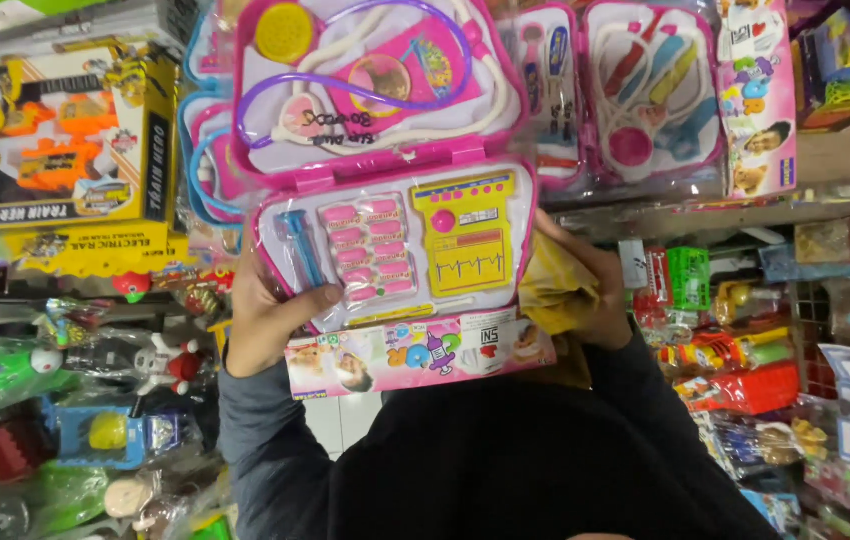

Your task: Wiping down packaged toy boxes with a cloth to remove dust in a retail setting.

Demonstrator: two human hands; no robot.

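I hold a pink toy doctor kit (pixel 395 240) in clear plastic packaging up in front of me, upside down. My left hand (pixel 265 325) grips its lower left corner, thumb lying across the front by a blue toy syringe (pixel 302 245). My right hand (pixel 590 290) is at the kit's right edge and also clutches a crumpled yellow cloth (pixel 555 285). The open case shows a toy stethoscope (pixel 385 90), pink pill strips and a yellow toy monitor (pixel 465 232). A printed cardboard strip (pixel 415 352) runs along the bottom of the kit.
Toy shelves surround me. More pink doctor kits (pixel 645 90) hang behind at the upper right. A yellow boxed toy train set (pixel 65 140) is at the upper left. Bagged toys fill the left (pixel 145 365) and right (pixel 735 370) shelves. White floor tiles (pixel 345 420) show between my arms.
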